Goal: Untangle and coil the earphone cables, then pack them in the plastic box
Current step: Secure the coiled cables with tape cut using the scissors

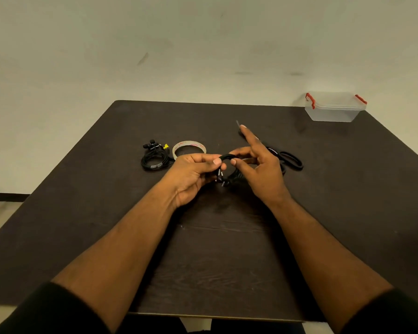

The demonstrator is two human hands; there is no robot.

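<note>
My black sleeves and bare forearms reach over the dark wooden surface [203, 261]; my left hand [193, 174] pinches the thin black earphone cable coil [227, 157] held just above the surface, my right hand [261, 167] pinching it too, forefinger raised. It looks light, limp and springy, so I'd grip across all loops. The clear plastic box with red latches [334, 109] sits well apart, lid on

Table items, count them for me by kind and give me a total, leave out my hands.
Coiled earphone bundles: 2, one lying at the left, one held in both hands
Tape rolls: 1
Scissors: 1
Plastic boxes with red clips: 1
Total: 5
</note>
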